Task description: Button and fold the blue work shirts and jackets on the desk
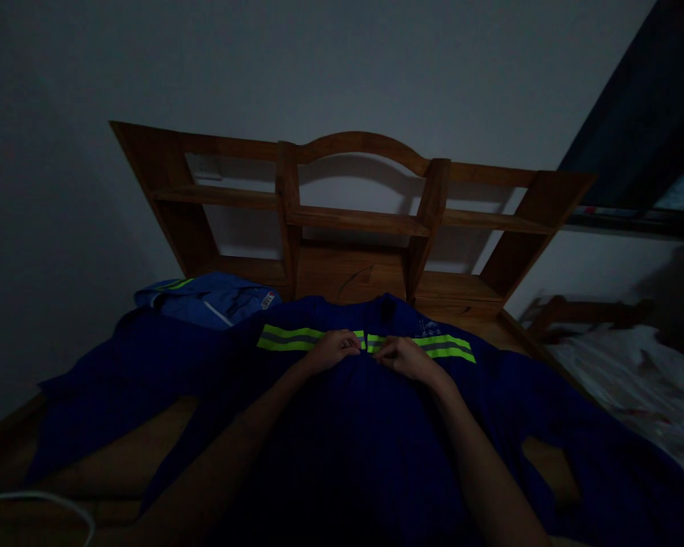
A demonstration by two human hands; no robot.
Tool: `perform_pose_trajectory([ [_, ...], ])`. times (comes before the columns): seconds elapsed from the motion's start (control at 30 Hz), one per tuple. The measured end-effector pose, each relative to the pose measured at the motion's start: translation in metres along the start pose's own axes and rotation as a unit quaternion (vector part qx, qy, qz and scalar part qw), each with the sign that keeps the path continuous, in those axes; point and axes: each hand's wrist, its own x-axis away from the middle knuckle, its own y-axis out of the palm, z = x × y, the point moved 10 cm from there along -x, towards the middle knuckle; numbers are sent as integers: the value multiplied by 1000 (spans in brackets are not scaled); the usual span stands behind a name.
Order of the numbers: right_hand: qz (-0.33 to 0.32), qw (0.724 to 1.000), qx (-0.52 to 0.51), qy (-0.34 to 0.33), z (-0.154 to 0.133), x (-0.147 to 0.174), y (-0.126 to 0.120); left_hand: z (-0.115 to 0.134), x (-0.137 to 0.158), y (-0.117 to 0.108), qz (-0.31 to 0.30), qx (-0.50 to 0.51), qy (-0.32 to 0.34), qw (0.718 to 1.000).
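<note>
A dark blue work jacket (353,425) lies spread out, front side up, with its sleeves out to both sides. Yellow-green reflective strips with a grey band cross its chest, and white lettering shows on the right of the chest. Beside the front opening, my left hand (336,348) is closed, fingers pinching the cloth at the inner end of the left strip. Just across the opening, my right hand (404,357) pinches the jacket by the right strip. Dim light hides the exact fastening between the fingertips.
Behind the collar stands a wooden shelf unit (359,220) on the wooden desk (142,448). A folded lighter blue garment (205,300) lies at the back left. White plastic bags (632,372) are on the right. A white cable (45,495) curves at the lower left.
</note>
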Motion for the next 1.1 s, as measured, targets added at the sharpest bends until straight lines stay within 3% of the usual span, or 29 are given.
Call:
perform_pose_trajectory([
  [0.17, 3, 999, 49, 1, -7, 2, -2, -1, -2, -3, 1, 2, -13, 1000],
  [0.83, 18, 999, 44, -20, -12, 3, 3, -1, -2, 0, -24, 27, -15, 999],
  [0.93, 26, 999, -9, -16, -7, 1, 0, 0, -2, -1, -20, 25, -30, 999],
  [1.1, 26, 980, -196, -34, -3, -2, -8, 4, 0, -2, -22, 54, -33, 998],
])
